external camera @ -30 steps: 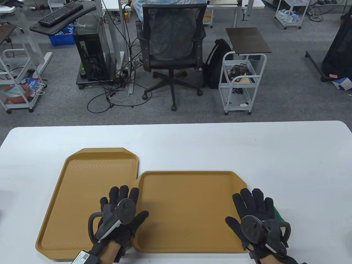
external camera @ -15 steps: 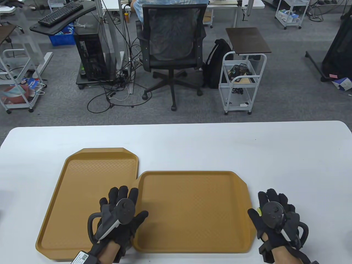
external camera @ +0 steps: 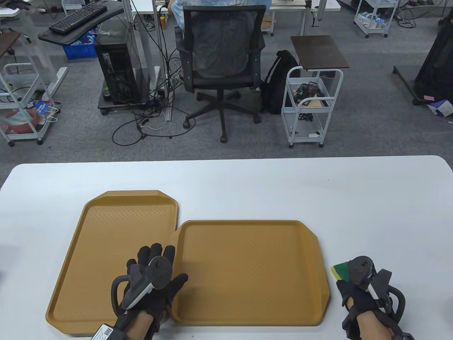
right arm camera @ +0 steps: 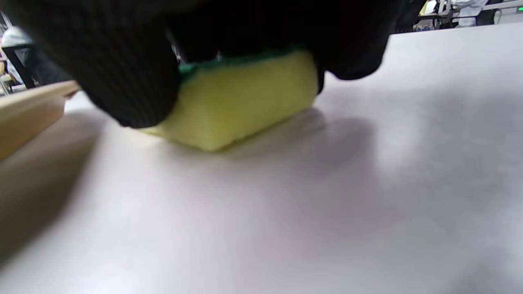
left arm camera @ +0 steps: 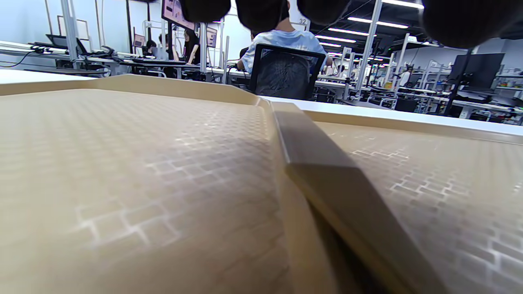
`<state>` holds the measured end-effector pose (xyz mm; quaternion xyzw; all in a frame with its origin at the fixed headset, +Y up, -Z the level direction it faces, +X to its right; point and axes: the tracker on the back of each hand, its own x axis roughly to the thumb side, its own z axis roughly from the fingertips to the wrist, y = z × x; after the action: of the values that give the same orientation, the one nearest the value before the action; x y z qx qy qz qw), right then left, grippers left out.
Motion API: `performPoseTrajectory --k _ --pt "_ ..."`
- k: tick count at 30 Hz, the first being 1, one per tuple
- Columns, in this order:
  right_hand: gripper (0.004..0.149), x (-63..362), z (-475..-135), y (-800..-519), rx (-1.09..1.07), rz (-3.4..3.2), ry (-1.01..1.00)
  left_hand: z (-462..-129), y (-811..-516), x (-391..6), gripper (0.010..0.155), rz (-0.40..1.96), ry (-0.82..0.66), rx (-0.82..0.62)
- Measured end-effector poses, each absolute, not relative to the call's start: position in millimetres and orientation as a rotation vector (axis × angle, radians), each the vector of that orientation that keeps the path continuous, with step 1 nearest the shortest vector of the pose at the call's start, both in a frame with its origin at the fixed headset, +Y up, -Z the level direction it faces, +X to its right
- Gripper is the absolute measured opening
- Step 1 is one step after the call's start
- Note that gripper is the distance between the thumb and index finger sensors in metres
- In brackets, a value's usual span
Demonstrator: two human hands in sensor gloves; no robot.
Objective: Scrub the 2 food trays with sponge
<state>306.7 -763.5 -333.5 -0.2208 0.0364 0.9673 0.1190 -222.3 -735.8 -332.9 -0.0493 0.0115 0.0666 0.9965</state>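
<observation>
Two tan food trays lie side by side on the white table: the left tray (external camera: 106,233) (left arm camera: 122,163) and the right tray (external camera: 247,269) (left arm camera: 449,171), whose left rim overlaps the left tray's edge. My left hand (external camera: 166,269) rests flat across that seam, fingers straight; its fingertips (left arm camera: 261,10) show at the top of the left wrist view. A yellow sponge with a green top (external camera: 340,271) (right arm camera: 241,98) sits on the table just right of the right tray. My right hand (external camera: 350,283) is curled over it, and its fingers (right arm camera: 122,61) grip the sponge.
White table (external camera: 283,191) stretches beyond and to the right of the trays. Past its far edge stand an office chair (external camera: 221,56) with a person seated beyond it, a white cart (external camera: 311,102) and desks.
My right hand left the right tray's right edge, moved right and back to the sponge, and its fingers curled down around it. The left hand slid slightly toward me.
</observation>
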Motion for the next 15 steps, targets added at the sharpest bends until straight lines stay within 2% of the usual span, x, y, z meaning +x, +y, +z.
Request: performPoseTrajectory --k 8,15 --pt "0.069 281 -331 -740 -0.524 2.836 -0.113 -338 -751 -231 0.08 0.229 0.192 -0.184" --pt "0.066 237 -349 -730 -0.388 2.867 -0.141 -346 -764 -240 0.076 0.275 0.232 -0.25"
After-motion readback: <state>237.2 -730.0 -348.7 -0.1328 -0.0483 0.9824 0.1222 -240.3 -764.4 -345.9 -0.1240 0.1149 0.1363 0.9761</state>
